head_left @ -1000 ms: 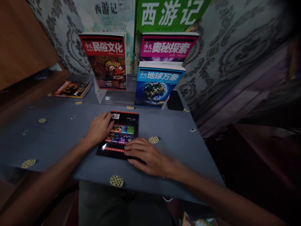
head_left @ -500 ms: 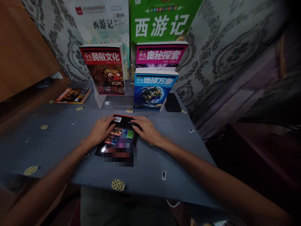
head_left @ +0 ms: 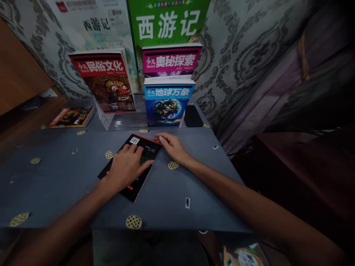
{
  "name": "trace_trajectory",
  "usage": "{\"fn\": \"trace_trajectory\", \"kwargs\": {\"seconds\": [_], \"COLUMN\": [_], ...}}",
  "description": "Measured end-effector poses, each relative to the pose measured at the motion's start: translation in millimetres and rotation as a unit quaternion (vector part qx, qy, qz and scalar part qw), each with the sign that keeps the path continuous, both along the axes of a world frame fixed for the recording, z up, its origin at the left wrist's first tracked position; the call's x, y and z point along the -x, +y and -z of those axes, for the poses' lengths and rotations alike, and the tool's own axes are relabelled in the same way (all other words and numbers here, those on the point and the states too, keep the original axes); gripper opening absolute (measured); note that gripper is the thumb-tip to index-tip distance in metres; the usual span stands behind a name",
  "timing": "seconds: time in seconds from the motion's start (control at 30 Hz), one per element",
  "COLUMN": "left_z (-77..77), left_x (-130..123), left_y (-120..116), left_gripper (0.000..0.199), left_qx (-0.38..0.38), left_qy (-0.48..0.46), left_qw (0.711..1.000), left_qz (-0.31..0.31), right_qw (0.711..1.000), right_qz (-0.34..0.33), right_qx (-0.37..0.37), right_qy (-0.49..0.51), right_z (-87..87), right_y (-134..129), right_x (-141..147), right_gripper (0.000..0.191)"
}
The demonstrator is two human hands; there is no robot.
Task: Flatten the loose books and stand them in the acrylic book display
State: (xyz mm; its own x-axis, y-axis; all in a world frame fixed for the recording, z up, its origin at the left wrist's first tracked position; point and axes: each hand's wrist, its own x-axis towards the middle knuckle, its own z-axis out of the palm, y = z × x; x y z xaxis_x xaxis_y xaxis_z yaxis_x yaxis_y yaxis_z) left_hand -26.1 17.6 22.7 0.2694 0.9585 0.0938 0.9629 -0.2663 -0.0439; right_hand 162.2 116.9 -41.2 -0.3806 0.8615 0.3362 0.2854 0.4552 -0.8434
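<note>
A dark book (head_left: 146,146) with a barcode and a red spine edge lies back cover up on the table, turned at an angle. My left hand (head_left: 126,166) rests over its middle, fingers flat on the cover and thumb spread to the right. At the book's upper right corner is my right hand (head_left: 174,147), its thumb and fingers closed about the red edge. Much of the cover is hidden under the left hand.
Behind the book stands a clear plastic rack (head_left: 122,122) holding a red book (head_left: 109,81), a blue book (head_left: 168,105) and a magenta book (head_left: 172,61). A black phone (head_left: 193,116) lies to its right, another book (head_left: 70,116) to its left. The table's front edge (head_left: 166,227) is close.
The book has turned clockwise and lies at a slant. My left hand has moved from its upper left edge onto the cover's middle. The camera view has shifted.
</note>
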Motion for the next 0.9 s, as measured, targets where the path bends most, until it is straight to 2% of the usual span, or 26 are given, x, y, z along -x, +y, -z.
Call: {"fn": "trace_trajectory", "kwargs": {"seconds": [0.1, 0.37, 0.57, 0.9], "left_z": [-3.1, -17.6, -19.2, -20.1], "left_x": [-14.8, -35.3, -32.9, -26.5], "left_y": [-8.8, -8.7, -8.5, -5.9], "left_gripper": [0.052, 0.038, 0.035, 0.036], "left_qx": [0.016, 0.088, 0.078, 0.057], "left_qy": [0.037, 0.084, 0.069, 0.056], "left_qw": [0.999, 0.992, 0.995, 0.997], "left_qz": [-0.009, -0.031, -0.005, -0.008], "right_qw": [1.0, 0.998, 0.997, 0.997], "right_qz": [0.003, 0.009, 0.018, 0.032], "right_qx": [0.011, 0.031, 0.033, 0.026], "right_qy": [0.022, 0.06, 0.069, 0.066], "right_z": [1.3, 0.5, -1.0, 0.3], "right_y": [1.1, 0.6, -0.2, 0.1], "right_x": [-0.3, -2.1, -3.5, -3.5], "right_gripper": [0.032, 0.032, 0.032, 0.036]}}
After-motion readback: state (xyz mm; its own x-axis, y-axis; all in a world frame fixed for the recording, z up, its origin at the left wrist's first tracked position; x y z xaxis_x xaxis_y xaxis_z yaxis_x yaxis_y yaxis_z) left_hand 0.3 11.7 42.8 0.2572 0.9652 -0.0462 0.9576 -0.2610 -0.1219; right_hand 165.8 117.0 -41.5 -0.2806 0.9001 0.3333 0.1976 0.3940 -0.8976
